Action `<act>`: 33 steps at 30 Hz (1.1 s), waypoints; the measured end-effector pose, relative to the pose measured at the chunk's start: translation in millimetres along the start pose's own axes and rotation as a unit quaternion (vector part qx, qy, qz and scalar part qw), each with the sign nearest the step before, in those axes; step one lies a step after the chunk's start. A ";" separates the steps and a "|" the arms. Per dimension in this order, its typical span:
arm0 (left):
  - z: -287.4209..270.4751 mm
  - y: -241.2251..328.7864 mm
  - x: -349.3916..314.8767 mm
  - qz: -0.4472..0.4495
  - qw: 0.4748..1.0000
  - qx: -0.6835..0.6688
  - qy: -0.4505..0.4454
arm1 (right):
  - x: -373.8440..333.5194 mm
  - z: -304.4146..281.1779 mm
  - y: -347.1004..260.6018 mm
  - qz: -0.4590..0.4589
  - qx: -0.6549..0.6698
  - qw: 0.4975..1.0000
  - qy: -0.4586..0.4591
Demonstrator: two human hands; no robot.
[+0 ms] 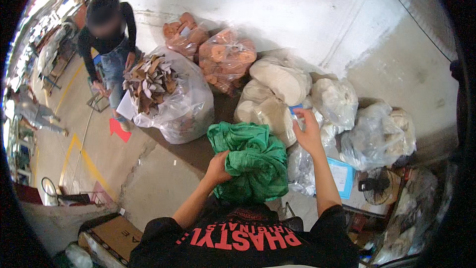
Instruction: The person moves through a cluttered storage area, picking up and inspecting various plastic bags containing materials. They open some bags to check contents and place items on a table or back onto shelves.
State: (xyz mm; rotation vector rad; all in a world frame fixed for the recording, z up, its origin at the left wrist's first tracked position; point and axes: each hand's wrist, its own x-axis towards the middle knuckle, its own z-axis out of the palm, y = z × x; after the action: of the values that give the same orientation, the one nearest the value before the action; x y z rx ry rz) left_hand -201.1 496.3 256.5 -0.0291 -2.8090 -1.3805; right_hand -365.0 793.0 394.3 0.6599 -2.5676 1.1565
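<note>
My left hand (218,167) is closed on the edge of a crumpled green woven sack (258,168), which stands upright in front of my body. To the right of the sack, my right hand (308,131) is raised with its fingers apart and nothing visible in it. Its fingertips are close to a small blue piece (295,108) lying against the clear bags; whether they touch it I cannot tell. Beyond the hand, a clear bag of cream-coloured flat pieces (280,80) leans on another bag of similar pieces (263,109).
A large clear bag (191,104) topped with brown and grey scraps stands left of the sack. Bags of orange pieces (227,54) line the white wall. On the right are more bags (334,100), a blue clipboard (342,177) and a fan (379,187). Another person (111,44) stands far left.
</note>
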 end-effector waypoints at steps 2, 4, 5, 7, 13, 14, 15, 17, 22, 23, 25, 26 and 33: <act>7.2 -10.5 -19.0 -0.015 0.999 -0.047 0.009 | 39.5 25.4 5.2 -0.037 0.022 0.999 -0.009; 7.1 -1.4 -31.1 -0.045 0.998 -0.044 0.009 | 82.3 53.6 10.4 -0.094 0.001 0.996 -0.013; 2.4 8.6 -35.8 -0.048 0.998 -0.042 0.013 | 105.2 72.5 13.9 -0.117 -0.011 0.993 -0.011; 5.0 8.4 -44.6 -0.034 0.999 -0.010 0.019 | 152.0 111.0 17.8 -0.164 -0.034 0.986 -0.006; -57.9 21.9 -22.5 -0.040 0.980 -0.043 -0.188 | 272.3 210.1 28.0 -0.117 -0.123 0.985 -0.017; -72.6 21.6 -15.7 -0.048 0.973 -0.050 -0.220 | 283.9 230.0 34.4 -0.124 -0.160 0.979 0.005; -83.9 18.9 -7.6 -0.032 0.970 -0.048 -0.234 | 292.9 246.0 41.6 -0.130 -0.203 0.970 0.027; -112.6 19.4 6.5 -0.015 0.975 -0.068 -0.213 | 304.1 268.6 45.8 -0.100 -0.260 0.960 -0.001; -187.1 7.6 62.0 0.040 0.978 -0.132 -0.154 | 315.7 248.2 -3.3 -0.050 -0.276 0.952 -0.120; -199.5 2.8 78.4 0.044 0.979 -0.132 -0.151 | 326.4 244.7 9.0 -0.041 -0.225 0.967 -0.116; -214.2 1.7 102.6 0.048 0.984 -0.119 -0.121 | 346.4 249.3 14.4 0.020 -0.158 0.978 -0.133; -212.8 -3.8 109.2 0.050 0.986 -0.114 -0.111 | 350.9 245.7 -8.8 0.029 -0.101 0.983 -0.151; -175.5 -33.5 134.4 0.097 0.990 0.064 -0.084 | 339.5 211.7 -56.5 0.036 0.020 0.992 0.117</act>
State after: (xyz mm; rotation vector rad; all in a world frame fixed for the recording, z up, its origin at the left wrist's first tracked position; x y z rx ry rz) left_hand -335.8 338.4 339.6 -0.4261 -2.9258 -1.2076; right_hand -639.4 498.3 427.4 0.4144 -2.3927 1.2315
